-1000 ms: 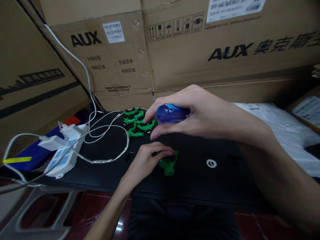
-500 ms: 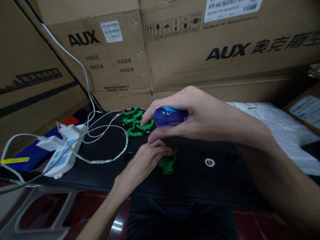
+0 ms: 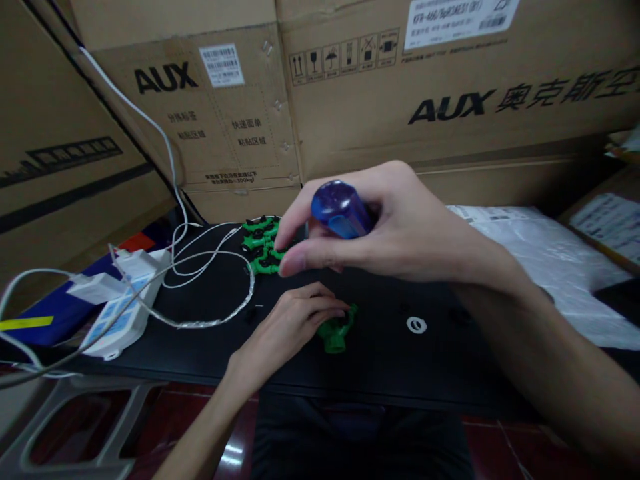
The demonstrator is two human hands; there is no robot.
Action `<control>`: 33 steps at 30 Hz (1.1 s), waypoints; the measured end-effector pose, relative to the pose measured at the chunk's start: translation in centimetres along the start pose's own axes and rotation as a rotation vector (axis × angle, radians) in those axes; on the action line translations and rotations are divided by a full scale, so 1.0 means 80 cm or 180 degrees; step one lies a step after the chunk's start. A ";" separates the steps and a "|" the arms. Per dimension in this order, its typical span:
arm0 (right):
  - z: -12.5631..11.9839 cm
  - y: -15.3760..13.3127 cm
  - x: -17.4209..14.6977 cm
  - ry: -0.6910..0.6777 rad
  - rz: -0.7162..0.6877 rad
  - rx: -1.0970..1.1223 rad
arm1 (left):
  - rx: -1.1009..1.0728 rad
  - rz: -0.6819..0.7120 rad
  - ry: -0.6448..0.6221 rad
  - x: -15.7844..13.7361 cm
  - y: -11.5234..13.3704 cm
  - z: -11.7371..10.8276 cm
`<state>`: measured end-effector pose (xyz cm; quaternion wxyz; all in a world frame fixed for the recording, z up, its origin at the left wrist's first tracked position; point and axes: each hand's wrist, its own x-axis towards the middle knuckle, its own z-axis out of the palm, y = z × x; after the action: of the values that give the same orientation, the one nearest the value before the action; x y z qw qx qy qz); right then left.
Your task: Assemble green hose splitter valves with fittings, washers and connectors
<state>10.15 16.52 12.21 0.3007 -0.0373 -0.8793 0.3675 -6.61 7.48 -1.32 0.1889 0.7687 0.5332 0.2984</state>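
While the left hand (image 3: pixel 305 310) lies low, its fingers are curled over a green branched fitting (image 3: pixel 335 340) near the front of the black table (image 3: pixel 390 373); the wide mouth points toward the person, the upper part hidden under the fingers. Right hand (image 3: pixel 395 220) raised above and beyond it, grasping a blue handle (image 3: pixel 340 208) within its curl, rounded end uppermost and tilted; whatever the handle leads to is out of sight. Thumb and forefinger extend past the handle, tips close together. Cannot tell whether anything small is pinched there.

Right of the fitting, well apart from it, a white ring (image 3: pixel 417 325) lies flat. Left of it, near the left wrist, a thin pale sliver (image 3: pixel 259 306), too small to identify. Farther back, partly behind the right fingertips, a cluster of green fittings (image 3: pixel 263 247) with black parts.

Farther left, a looped white cable (image 3: pixel 250 287) and a white power strip (image 3: pixel 125 320) with adapters plugged in. At far right, a package in clear wrap (image 3: pixel 530 247). Behind everything, large cardboard boxes (image 3: pixel 350 133) marked AUX. Below left, a grey stool (image 3: pixel 113 460) on red floor tiles.
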 end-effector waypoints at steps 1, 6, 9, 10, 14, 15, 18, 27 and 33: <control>0.001 0.000 0.000 0.0021 0.0039 0.0074 | 0.0028 0.0025 0.0014 0.000 0.002 0.000; -0.002 0.001 0.002 0.0031 -0.0038 0.0147 | 0.0378 0.0155 0.0018 0.001 0.016 -0.003; -0.003 0.003 0.003 0.0066 -0.0087 0.0003 | 0.0668 0.0231 -0.0002 0.001 0.023 -0.003; -0.003 0.003 0.003 0.0059 -0.0079 -0.0029 | 0.0763 0.0255 -0.0016 0.000 0.024 -0.002; -0.002 0.001 0.000 0.0063 -0.0066 -0.0074 | 0.1123 0.0360 -0.0111 0.000 0.029 -0.002; -0.002 0.000 0.000 0.0089 -0.0061 -0.0100 | 0.1198 0.0384 -0.0143 0.000 0.030 -0.002; -0.002 -0.002 0.000 0.0090 -0.0037 -0.0153 | 0.1331 0.0449 -0.0198 0.001 0.037 -0.003; 0.004 -0.003 -0.002 0.0168 -0.0114 0.0206 | 0.0915 0.0169 0.0371 -0.016 0.025 0.011; 0.014 -0.014 0.001 0.0785 0.0083 0.1285 | 0.0261 -0.0060 0.0721 -0.021 0.016 0.026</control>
<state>9.64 15.07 12.38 0.4023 -0.0324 -0.7441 0.5324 -4.78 5.50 -2.56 0.0987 0.7321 0.5702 0.3595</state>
